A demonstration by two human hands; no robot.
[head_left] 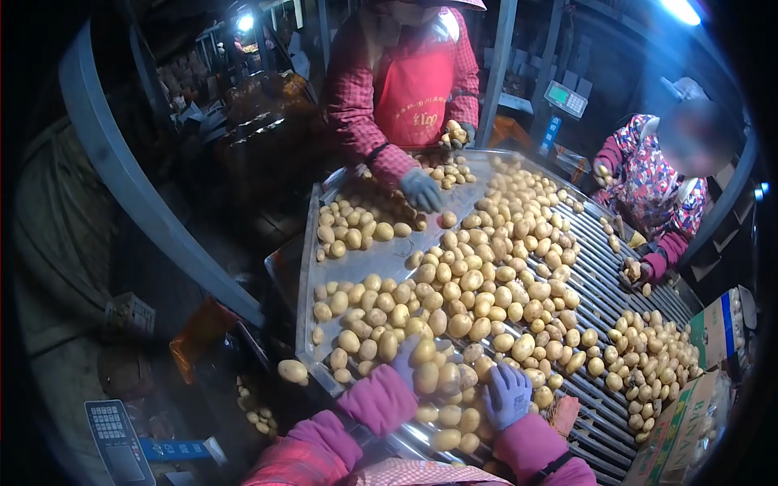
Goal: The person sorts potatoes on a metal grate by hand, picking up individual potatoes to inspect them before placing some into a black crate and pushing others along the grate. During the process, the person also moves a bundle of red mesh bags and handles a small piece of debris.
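My left hand (404, 362), in a lilac glove, presses against the left side of a cluster of potatoes (426, 377) at the table's near edge. Potatoes cover most of its fingers, and I cannot tell whether they close around one. Opposite it, my right hand (509, 395) lies over the pile in a matching glove, fingers stretched out and fingertips right at the potatoes. Between the two hands several potatoes are slightly blurred. The heap spreads over a metal sorting table (369, 263) and onto the bars on its right.
Across the table, a person in a red apron (412, 93) handles potatoes with gloved hands. Another person (648, 178) works at the right beside the metal rollers (616, 296). Cartons (679, 429) stand at lower right, a scale (119, 437) at lower left. One potato (292, 372) appears beyond the table's left rim.
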